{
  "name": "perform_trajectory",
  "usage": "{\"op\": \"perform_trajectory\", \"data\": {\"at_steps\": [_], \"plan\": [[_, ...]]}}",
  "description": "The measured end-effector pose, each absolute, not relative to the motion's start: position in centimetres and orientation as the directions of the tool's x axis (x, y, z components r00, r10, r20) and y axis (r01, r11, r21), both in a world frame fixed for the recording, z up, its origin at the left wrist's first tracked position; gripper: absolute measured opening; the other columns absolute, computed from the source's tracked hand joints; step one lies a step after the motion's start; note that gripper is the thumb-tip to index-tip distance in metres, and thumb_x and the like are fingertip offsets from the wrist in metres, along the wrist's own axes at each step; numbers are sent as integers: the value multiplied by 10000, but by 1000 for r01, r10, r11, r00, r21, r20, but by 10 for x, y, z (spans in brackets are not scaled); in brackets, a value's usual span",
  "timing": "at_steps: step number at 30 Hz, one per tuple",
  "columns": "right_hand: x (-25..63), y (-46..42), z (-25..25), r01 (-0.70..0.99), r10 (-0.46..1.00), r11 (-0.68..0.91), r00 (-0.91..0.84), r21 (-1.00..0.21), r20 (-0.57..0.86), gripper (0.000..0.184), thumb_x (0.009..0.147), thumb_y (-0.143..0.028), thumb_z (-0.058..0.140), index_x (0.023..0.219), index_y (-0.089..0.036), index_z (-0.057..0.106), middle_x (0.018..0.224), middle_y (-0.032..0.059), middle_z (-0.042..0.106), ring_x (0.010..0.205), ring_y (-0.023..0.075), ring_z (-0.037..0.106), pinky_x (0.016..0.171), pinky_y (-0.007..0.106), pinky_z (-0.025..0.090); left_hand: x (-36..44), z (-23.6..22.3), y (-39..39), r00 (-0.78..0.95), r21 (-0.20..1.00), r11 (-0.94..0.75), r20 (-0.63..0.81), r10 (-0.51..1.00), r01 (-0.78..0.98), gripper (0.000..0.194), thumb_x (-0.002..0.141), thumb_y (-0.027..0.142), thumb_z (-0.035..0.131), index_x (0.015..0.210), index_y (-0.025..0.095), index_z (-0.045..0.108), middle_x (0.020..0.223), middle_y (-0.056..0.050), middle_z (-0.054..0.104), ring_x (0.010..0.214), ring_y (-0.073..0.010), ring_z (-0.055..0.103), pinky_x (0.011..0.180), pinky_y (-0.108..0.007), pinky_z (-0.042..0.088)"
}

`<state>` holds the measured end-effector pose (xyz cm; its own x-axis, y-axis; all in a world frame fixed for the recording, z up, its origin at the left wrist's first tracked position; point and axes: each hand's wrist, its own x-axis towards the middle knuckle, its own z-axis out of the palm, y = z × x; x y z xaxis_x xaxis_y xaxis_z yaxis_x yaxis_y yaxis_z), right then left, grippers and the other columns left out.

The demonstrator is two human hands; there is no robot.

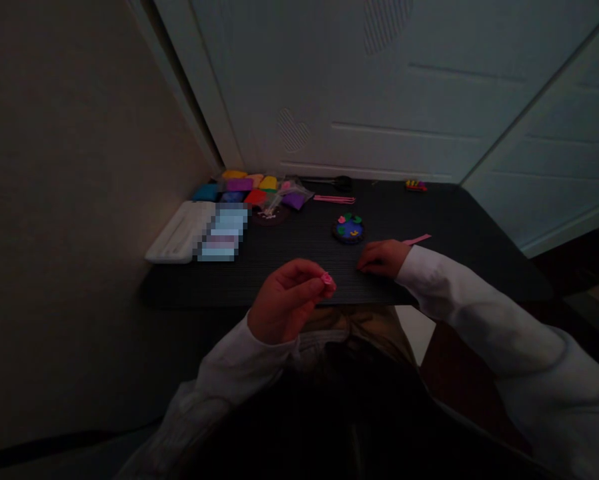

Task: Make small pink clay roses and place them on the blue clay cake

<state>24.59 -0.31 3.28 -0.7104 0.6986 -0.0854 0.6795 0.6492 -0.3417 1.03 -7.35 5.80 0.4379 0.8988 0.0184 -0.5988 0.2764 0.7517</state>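
My left hand (284,300) is raised over the near edge of the dark table (459,227), its fingers pinched on a small pink clay piece (328,285). My right hand (382,259) rests on the table with its fingers curled and pressed down; what is under them is hidden. Just beyond the right hand lies a round dark disc (349,228) decorated with blue, green and pink clay bits. A thin pink tool (417,239) lies to the right of the right hand.
Several coloured clay blocks (244,185) and a plastic bag (284,197) lie at the back left. A white tray (177,233) sits at the left edge. A pink stick (334,199), black scissors (337,180) and a small colourful item (416,185) lie near the white doors.
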Motion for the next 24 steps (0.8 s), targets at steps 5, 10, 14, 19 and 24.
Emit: {"op": "perform_trajectory", "data": {"at_steps": [5, 10, 14, 19, 24], "plan": [[250, -4, 29, 676, 702, 649, -709, -349, -68, 190, 721, -189, 488, 851, -207, 625, 849, 36, 591, 777, 136, 563, 727, 262, 434, 11, 58, -73, 437, 749, 285, 7, 899, -598, 84, 615, 109, 616, 682, 156, 598, 620, 5, 596, 635, -94, 548, 615, -222, 430], [251, -5, 27, 678, 715, 637, -698, -368, -48, 181, 709, -173, 489, 832, -186, 622, 848, 44, 588, 779, 139, 558, 723, 259, 430, 10, 58, -73, 443, 746, 296, -1, 897, -597, 85, 609, 113, 624, 677, 156, 597, 622, 4, 596, 638, -91, 547, 617, -215, 430], [250, -7, 27, 692, 741, 611, -671, -384, -31, 149, 695, -168, 498, 790, -179, 613, 814, 41, 586, 757, 140, 553, 697, 258, 429, 10, 56, -73, 451, 746, 297, 6, 892, -596, 84, 616, 109, 614, 684, 157, 600, 628, 3, 599, 646, -94, 550, 622, -217, 432], [249, -8, 29, 714, 781, 564, -625, -414, -14, 111, 677, -173, 511, 744, -166, 600, 748, 30, 590, 694, 132, 548, 643, 243, 427, 11, 56, -72, 453, 743, 297, 9, 892, -599, 84, 618, 99, 606, 681, 154, 600, 628, 2, 596, 637, -92, 548, 611, -214, 431], [252, -10, 28, 733, 834, 500, -551, -461, 29, 104, 692, -201, 507, 755, -159, 578, 698, 18, 586, 620, 117, 537, 577, 231, 426, 11, 57, -73, 453, 741, 311, -11, 891, -595, 91, 606, 96, 615, 677, 150, 597, 637, -3, 602, 636, -92, 548, 610, -208, 428]]}}
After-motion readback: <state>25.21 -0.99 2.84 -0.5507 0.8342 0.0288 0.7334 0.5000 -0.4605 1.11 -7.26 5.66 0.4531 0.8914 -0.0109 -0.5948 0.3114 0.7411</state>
